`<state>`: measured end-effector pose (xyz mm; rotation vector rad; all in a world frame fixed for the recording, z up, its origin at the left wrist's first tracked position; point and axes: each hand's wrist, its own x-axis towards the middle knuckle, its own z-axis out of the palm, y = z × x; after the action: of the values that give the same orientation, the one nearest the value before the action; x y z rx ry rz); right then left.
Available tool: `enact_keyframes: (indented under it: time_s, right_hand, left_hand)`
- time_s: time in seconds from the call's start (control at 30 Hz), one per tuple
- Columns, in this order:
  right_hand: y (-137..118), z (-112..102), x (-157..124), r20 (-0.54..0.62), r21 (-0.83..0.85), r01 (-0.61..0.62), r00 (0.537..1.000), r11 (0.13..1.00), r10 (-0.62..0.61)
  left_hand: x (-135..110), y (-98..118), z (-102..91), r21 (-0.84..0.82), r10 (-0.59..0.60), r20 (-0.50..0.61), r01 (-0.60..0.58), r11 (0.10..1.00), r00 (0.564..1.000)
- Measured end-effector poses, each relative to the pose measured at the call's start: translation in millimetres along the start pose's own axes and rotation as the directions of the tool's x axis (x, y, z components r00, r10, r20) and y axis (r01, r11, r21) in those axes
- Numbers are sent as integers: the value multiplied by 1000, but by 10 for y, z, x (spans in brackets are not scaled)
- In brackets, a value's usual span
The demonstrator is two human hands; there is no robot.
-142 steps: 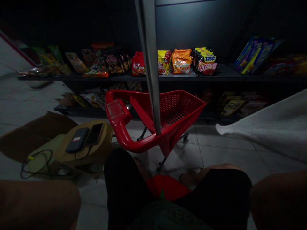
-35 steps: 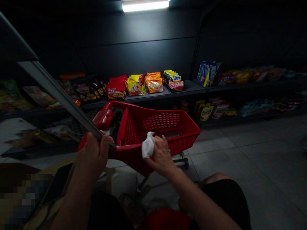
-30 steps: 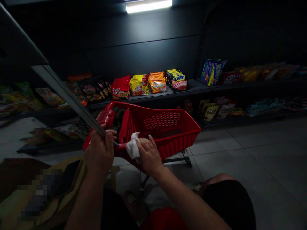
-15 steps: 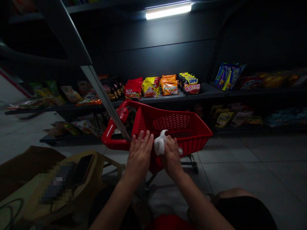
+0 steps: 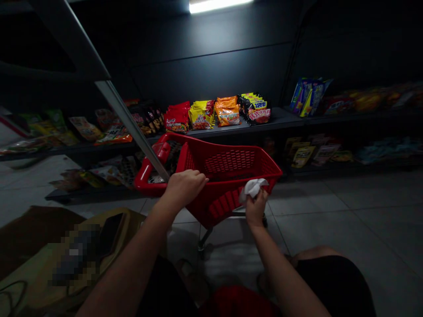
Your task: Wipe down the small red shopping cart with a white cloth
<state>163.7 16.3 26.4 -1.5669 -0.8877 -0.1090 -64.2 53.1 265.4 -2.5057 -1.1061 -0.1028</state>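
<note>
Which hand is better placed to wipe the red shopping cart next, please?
Probably the right hand: it holds the white tissue beside the cart, while the left hand rests on the cart, seemingly empty.

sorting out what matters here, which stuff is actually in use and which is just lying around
In use:
- left hand on the rim of the red shopping cart
- right hand holding a crumpled white wipe

Lying about:
- food packets on the shelf
- dark phone on a yellow stool
</note>
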Motion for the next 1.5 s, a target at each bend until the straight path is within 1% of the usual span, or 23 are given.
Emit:
enact_keyframes:
  time_s: [0.07,0.13,0.23,0.3,0.4,0.47,0.53,0.63,0.7,0.77,0.8,0.93,1.0,1.1,1.13,1.17,1.2,1.23,1.3,1.37,1.4,1.47,1.5]
  right_hand:
    - [-324,208,-283,62,83,-11,998,996,6]
    - [-681,391,-612,235,208,36,968,977,-86]
    - [-1029,511,-902,527,396,-23,824,918,-207]
    - [-1052,465,-835,588,437,-182,799,881,-127]
    - [-887,299,-478,447,472,-415,873,777,195]
    - [-805,220,-295,257,523,-455,891,721,376]
    - [-835,215,-304,166,533,-423,901,733,400]
    - [-1052,304,-614,344,463,-307,927,831,151]
    - [-1209,340,-807,489,440,-208,871,874,-39]
    - [-1314,305,-845,553,445,-135,819,885,-153]
    - [-1345,263,-806,551,448,-104,815,888,-182]
    - [-1350,87,-597,399,393,99,877,914,-266]
    - [-1269,47,-624,427,325,248,823,913,-375]
    - [-1018,-8,-743,576,270,388,668,881,-471]
    - [-903,-49,-745,602,269,389,647,881,-469]
    - [-775,-107,-706,604,271,364,657,891,-451]
    - [-635,-183,-621,571,267,309,713,913,-408]
    - [-485,-275,-489,502,255,234,797,938,-336]
    - [-165,-478,-120,240,221,24,968,975,-78]
    - [124,-648,274,20,179,-121,993,976,119]
    - [227,-698,427,-112,193,-237,959,952,261]
    - [292,-700,552,-219,220,-352,891,910,397]
    - [242,-651,504,-198,250,-363,888,897,415]
  left_hand:
    - [126,-23,66,-1,15,14,-15,1000,1000]
    - [207,-30,134,-6,26,54,-26,1000,998]
    - [228,-28,208,-21,29,132,-26,999,991]
    - [195,-29,232,-17,28,157,-26,1000,987]
    - [136,-28,237,-20,36,168,-33,999,985]
    - [120,-14,224,-31,35,169,-30,999,985]
    - [126,10,203,-47,34,170,-26,999,985]
    - [144,49,172,-70,33,178,-21,997,983]
    - [142,63,163,-74,28,173,-15,997,985]
    - [125,68,162,-71,32,155,-21,997,987]
    - [115,70,164,-70,35,149,-25,997,988]
    - [98,124,164,-70,49,155,-39,997,987]
    - [109,174,162,-72,39,155,-28,997,987]
    - [127,240,162,-74,23,131,-13,997,991]
    - [128,253,162,-72,23,125,-14,997,992]
    - [126,263,159,-71,26,124,-17,997,992]
    - [121,269,154,-71,29,127,-20,997,991]
    - [113,274,144,-70,34,129,-25,997,991]
    - [93,284,116,-65,46,127,-38,997,991]
    - [72,296,83,-61,54,129,-47,997,990]
    - [64,303,69,-60,60,134,-52,997,989]
    - [52,316,52,-62,78,144,-69,996,986]
    - [50,322,48,-62,89,144,-81,995,986]
